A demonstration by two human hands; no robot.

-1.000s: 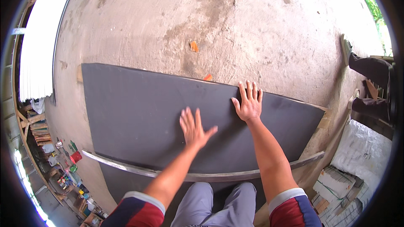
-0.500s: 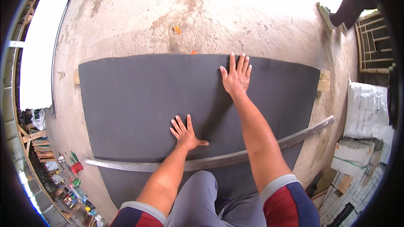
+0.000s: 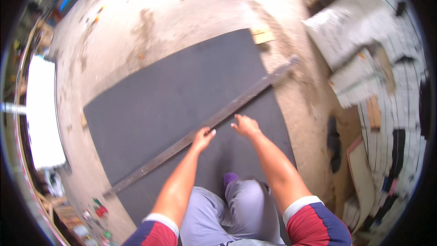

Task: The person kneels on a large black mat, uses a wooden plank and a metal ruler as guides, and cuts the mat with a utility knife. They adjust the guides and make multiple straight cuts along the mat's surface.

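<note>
A large dark grey sheet (image 3: pixel 168 91) lies on the floor in front of me and under my legs. Across it runs a long, straight metal bar (image 3: pixel 246 96), slanting from lower left to upper right, its right end blurred and past the sheet's edge. My left hand (image 3: pixel 200 140) is closed at the bar's near edge, thumb and fingers pinching about its middle. Just short of the bar, to the right, my right hand (image 3: pixel 246 126) hovers with fingers bent and the thumb apart from them, nothing seen between.
A pale wood piece (image 3: pixel 262 35) sticks out under the sheet's far corner. White wrapped stacks (image 3: pixel 341 23) stand on the right, near a dark shoe (image 3: pixel 334 143). On the left are a bright white panel (image 3: pixel 44 109) and small clutter with a red container (image 3: pixel 101 211).
Both hands have lifted off the sheet, where they lay flat, and come back toward me to the bar. The view has turned right, so sheet and bar now slant.
</note>
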